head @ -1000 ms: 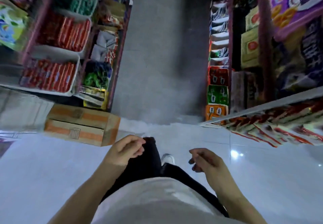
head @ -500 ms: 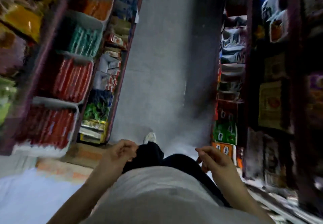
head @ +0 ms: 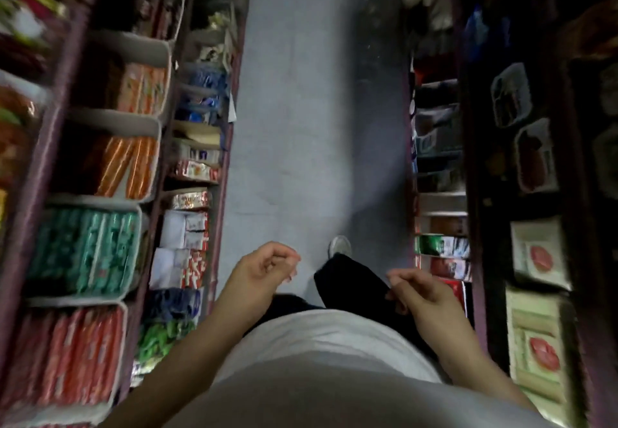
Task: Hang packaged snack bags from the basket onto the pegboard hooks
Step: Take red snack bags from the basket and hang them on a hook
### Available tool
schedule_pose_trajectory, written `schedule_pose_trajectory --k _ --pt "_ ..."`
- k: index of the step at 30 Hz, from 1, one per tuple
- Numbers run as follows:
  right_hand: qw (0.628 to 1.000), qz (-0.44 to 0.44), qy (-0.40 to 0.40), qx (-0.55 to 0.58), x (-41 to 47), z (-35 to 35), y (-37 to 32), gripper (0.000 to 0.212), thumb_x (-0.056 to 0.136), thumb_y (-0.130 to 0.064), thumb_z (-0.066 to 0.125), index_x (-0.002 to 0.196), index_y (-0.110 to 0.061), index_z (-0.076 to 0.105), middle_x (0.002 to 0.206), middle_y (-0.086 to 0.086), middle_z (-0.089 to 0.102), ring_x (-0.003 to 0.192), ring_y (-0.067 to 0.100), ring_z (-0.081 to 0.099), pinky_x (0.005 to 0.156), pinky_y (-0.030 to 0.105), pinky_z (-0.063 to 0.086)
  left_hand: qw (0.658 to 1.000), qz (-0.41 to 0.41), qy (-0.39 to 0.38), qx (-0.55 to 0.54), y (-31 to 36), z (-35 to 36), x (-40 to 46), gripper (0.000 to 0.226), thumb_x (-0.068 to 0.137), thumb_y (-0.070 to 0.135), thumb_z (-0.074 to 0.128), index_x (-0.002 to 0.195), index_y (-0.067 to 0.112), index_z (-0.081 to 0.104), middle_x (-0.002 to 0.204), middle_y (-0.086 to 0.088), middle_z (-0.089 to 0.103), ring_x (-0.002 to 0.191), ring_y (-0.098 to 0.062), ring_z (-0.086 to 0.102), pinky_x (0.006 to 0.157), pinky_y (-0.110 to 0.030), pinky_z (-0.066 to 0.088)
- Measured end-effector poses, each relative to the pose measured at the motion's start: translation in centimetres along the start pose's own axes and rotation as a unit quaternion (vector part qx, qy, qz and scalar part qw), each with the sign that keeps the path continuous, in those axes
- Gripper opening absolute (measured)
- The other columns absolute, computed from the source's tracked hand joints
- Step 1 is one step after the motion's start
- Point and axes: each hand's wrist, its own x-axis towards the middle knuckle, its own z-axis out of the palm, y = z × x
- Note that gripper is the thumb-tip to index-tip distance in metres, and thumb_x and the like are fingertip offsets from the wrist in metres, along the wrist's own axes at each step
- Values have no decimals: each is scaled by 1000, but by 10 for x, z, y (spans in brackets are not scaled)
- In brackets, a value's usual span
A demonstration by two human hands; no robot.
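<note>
1. grey floor runs straight ahead as a narrow aisle between two shelf units.
2. left hand hangs in front of the body with fingers loosely curled, grasping nothing.
3. right hand is held at about the same height, fingers also loosely curled and holding nothing.
4. both hands are apart from each other, with a dark trouser leg between them and a white shoe just ahead on the floor.
5. a white shirt fills the bottom of the view.
6. left shelf unit carries white trays: one with red packets nearest, then one with green packets, then one with orange packets farther along.
7. beside those trays, nearer the aisle, sit white and red boxes and green bags low down.
8. right shelf unit is dark; pale packets with a red round mark stand at its near end.
9. the snack bags, the basket and the pegboard hooks of the task cannot be made out in this view; much of the shelving is blurred.
</note>
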Motion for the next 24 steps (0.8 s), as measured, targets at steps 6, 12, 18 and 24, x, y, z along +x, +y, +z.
schedule_pose_trajectory --k 6,12,18,24 --pt "997 -46 -49 -22 124 -8 -139 13 92 -1 54 89 -3 66 64 3 59 48 -6 51 52 7 41 997 -41 62 -26 66 -26 92 17 93 9 52 85 15 65 65 12 65 61 3 58 61 -6 44" --pt "995 -66 -70 -30 267 20 -239 21 92 1 54 82 -13 65 53 -11 59 52 -5 52 53 9 41 991 -48 125 -17 114 -63 227 24 91 -2 51 78 15 62 70 -4 62 62 -5 59 56 -2 41" --pt "998 -55 -23 -14 388 36 -356 19 92 0 54 83 -13 66 58 -8 63 55 -3 56 56 9 44 995 -36 88 -12 220 -113 399 24 92 0 52 76 15 63 63 0 61 60 -8 55 53 -6 41" --pt "999 -14 33 30 490 32 -445 17 92 -2 55 84 -9 68 64 1 64 56 0 58 54 9 45 998 43 -16 37 354 -127 555 27 91 0 53 77 22 62 62 14 65 57 4 56 61 -10 45"
